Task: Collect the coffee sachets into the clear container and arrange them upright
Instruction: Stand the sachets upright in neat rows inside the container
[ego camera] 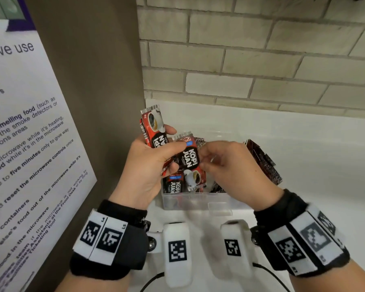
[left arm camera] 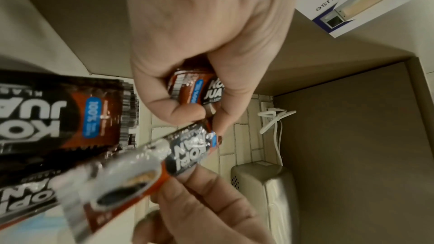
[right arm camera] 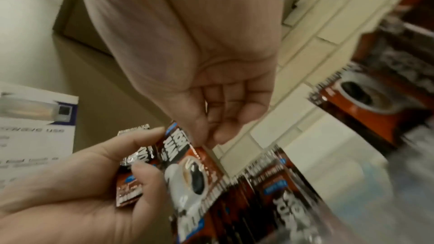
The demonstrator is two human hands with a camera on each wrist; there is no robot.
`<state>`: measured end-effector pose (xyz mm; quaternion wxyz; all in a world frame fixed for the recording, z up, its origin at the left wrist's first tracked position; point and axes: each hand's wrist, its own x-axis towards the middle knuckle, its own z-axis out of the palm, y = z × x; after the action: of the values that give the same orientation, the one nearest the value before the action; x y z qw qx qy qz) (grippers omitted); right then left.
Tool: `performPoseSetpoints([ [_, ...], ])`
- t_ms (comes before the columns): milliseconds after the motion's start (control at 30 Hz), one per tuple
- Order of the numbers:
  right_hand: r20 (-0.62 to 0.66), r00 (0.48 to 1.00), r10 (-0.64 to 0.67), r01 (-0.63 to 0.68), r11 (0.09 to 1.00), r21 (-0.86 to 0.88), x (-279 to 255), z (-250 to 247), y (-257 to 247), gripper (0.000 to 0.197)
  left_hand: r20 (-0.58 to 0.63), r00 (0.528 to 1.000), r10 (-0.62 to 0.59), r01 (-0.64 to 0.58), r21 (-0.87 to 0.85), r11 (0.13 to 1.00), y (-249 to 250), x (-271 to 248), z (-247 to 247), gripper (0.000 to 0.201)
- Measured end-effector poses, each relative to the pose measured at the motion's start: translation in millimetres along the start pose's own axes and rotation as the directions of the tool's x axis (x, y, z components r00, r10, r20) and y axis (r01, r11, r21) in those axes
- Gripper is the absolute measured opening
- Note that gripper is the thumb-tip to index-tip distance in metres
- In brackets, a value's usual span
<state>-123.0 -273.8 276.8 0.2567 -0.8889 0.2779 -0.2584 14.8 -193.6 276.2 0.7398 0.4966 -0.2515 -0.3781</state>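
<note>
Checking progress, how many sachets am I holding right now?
3 sachets visible: two in the left hand, one pinched by the right hand; more may be hidden.

Red, black and white Kopi Juan coffee sachets (ego camera: pixel 191 160), each printed with a white cup of coffee and a small blue label, fill a clear plastic container (ego camera: pixel 198 200) on a white counter. One sachet is raised above the container, logo facing up. A small bundle of sachets (ego camera: pixel 154 128) stands nearly upright just left of it, barcode edges at the top. Inside the container, other sachets lean at mixed angles, and dark ones (ego camera: pixel 263 161) fan out over its right rim.
</note>
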Motion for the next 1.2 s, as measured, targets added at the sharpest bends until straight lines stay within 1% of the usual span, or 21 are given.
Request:
performPoseSetpoints([
  [67, 0.023, 0.995, 0.093, -0.096, 0.963, 0.252, -2, 4, 4, 0.013, 0.023, 1.000, -0.009, 0.010, -0.013, 1.000, -2, -2, 3, 0.025],
  [133, 0.041, 0.986, 0.161, -0.162, 0.881, 0.445, -4, 9, 6, 0.006, 0.030, 0.999, -0.015, 0.016, -0.018, 1.000, -4, -3, 5, 0.024],
  [200, 0.067, 0.978, 0.199, -0.204, 0.823, 0.530, -5, 15, 8, 0.006, 0.024, 1.000, -0.018, 0.019, -0.019, 1.000, -7, -3, 7, 0.024],
  [267, 0.071, 0.972, 0.225, -0.225, 0.793, 0.567, -4, 19, 9, 0.006, 0.010, 1.000, -0.019, 0.019, -0.029, 0.999, -8, -4, 8, 0.023],
  [333, 0.005, 0.962, 0.274, -0.226, 0.781, 0.582, -2, 22, 14, 0.012, -0.015, 1.000, -0.011, 0.010, -0.065, 0.998, -8, -3, 8, 0.020],
  [400, -0.081, 0.942, 0.327, -0.233, 0.805, 0.545, 1, 26, 20, 0.019, -0.048, 0.999, -0.006, 0.001, -0.107, 0.994, -5, 0, 5, 0.018],
  [467, -0.119, 0.936, 0.331, -0.241, 0.849, 0.469, 3, 31, 24, 0.019, -0.069, 0.998, -0.002, -0.008, -0.143, 0.990, -2, 2, 1, 0.019],
  [500, -0.112, 0.941, 0.320, -0.247, 0.873, 0.422, 4, 34, 25, 0.019, -0.073, 0.997, 0.001, -0.012, -0.155, 0.988, -1, 3, -1, 0.019],
  [600, -0.032, 0.952, 0.303, -0.282, 0.916, 0.286, 5, 39, 26, 0.024, -0.081, 0.997, 0.007, -0.020, -0.168, 0.986, 1, 4, -3, 0.019],
  [700, 0.010, 0.959, 0.282, -0.279, 0.946, 0.167, 8, 39, 29, 0.022, -0.077, 0.997, 0.010, -0.023, -0.169, 0.985, 1, 4, -3, 0.019],
  [933, 0.060, 0.959, 0.278, -0.280, 0.959, 0.041, 15, 37, 34, 0.026, -0.070, 0.998, -0.004, -0.007, -0.164, 0.986, -1, 5, -3, 0.019],
  [1033, 0.069, 0.953, 0.296, -0.298, 0.954, 0.015, 14, 39, 37, 0.026, -0.072, 0.997, -0.006, -0.006, -0.160, 0.987, -2, 5, -4, 0.018],
  [1133, 0.059, 0.942, 0.332, -0.329, 0.943, -0.047, 14, 40, 38, 0.023, -0.076, 0.997, -0.011, -0.001, -0.154, 0.988, -3, 6, -4, 0.019],
  [1200, 0.045, 0.932, 0.359, -0.357, 0.933, -0.049, 15, 42, 38, 0.021, -0.074, 0.997, -0.010, -0.002, -0.149, 0.989, -3, 6, -3, 0.020],
])
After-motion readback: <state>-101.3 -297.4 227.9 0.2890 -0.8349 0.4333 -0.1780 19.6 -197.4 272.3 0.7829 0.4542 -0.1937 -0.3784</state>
